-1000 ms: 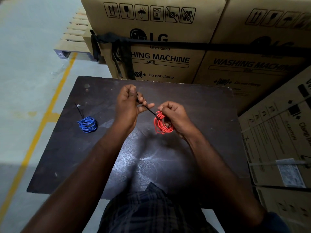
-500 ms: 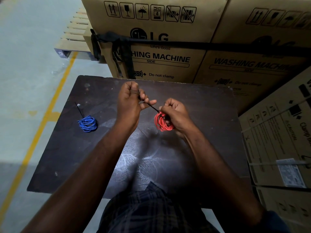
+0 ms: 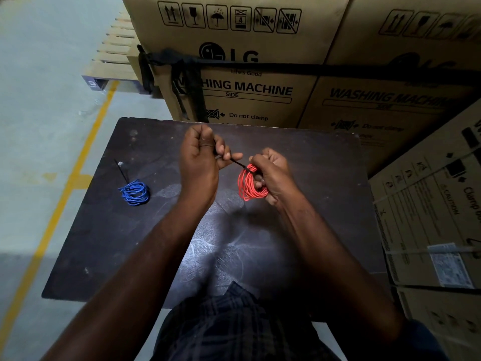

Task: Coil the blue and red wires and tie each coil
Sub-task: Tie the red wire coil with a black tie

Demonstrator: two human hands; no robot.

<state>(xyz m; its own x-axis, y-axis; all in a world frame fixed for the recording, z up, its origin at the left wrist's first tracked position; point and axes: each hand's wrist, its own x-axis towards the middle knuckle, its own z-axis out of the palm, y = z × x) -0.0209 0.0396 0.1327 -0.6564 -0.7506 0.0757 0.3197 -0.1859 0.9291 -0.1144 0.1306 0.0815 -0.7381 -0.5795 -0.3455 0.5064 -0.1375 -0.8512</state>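
Progress, as I judge it: roughly three quarters done. Item one, the small round blue wire coil (image 3: 135, 192), lies alone at left-centre of the frame on the dark matte rectangular table (image 3: 325, 178). It is already bound by a thin black plastic tie (image 3: 121, 171) whose tail juts toward the upper left; nothing is left for it unless that tail wants trimming. Item two, the round red wire coil (image 3: 250, 185), is at frame centre, held above the tabletop in my right hand (image 3: 272, 173), fingers curled around its strands. A second black tie (image 3: 238, 164) runs from the coil's top edge to my left hand (image 3: 200, 162), whose fingers are clenched on its tail, the strap taut between the two hands. Remaining: cinch this tie fully and set the red coil down. Count: wire coils, two (one blue, one red); black ties, two, one per coil; hands, two, both occupied; table, one. Beyond: brown cardboard washing-machine cartons (image 3: 247, 95) across the top and right, at least three; one wooden pallet (image 3: 112, 61), upper left; one yellow floor line (image 3: 78, 165), left.
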